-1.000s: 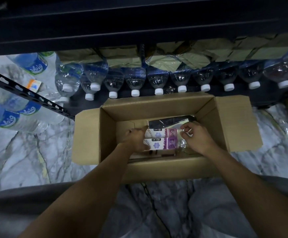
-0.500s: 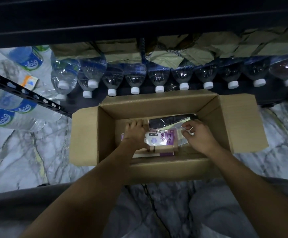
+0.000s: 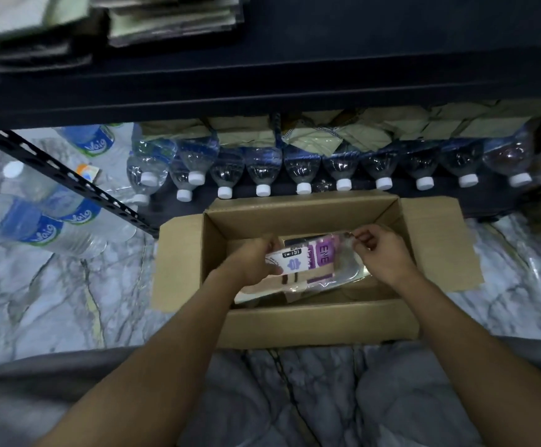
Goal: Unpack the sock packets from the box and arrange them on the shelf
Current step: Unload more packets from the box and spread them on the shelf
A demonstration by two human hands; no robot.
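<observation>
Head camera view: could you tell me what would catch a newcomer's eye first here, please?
Most striking is the purple-and-white sock packet, held at its ends by the left hand and right hand over the open cardboard box at centre. Just behind the box, a row of water bottles lies with white caps facing the viewer under the dark shelf. More bottles lie loose on the marble floor at left.

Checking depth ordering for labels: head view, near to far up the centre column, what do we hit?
Near wall of the brown cardboard box → clear-wrapped sock packet with purple-and-white label held by both hands → row of clear plastic water bottles with white caps → dark metal shelf edge.
</observation>
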